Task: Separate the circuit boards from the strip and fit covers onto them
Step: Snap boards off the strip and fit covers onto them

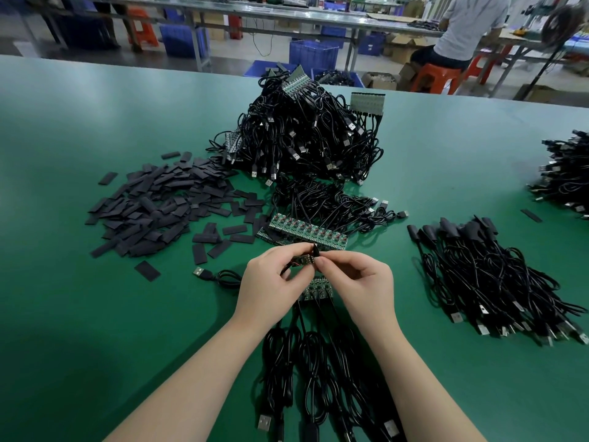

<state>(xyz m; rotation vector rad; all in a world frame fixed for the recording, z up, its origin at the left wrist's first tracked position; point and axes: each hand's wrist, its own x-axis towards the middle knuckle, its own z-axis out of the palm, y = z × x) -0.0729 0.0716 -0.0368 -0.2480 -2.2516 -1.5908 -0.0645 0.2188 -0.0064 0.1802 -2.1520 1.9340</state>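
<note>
My left hand (271, 279) pinches a small single circuit board (302, 260) above the table, its black USB cable (223, 277) trailing off to the left. My right hand (357, 282) pinches a black cover (315, 251) at the board's right end. Beneath my hands lies a short strip of boards (315, 290) with cables running toward me. A longer strip of green boards (306, 231) lies just beyond my hands. Loose black covers (159, 208) are heaped at the left.
A big tangle of cabled strips (302, 135) fills the table's middle back. Finished covered cables (484, 269) lie in a pile at the right, another pile (564, 173) at the far right edge. A seated person (462, 33) works at a bench behind.
</note>
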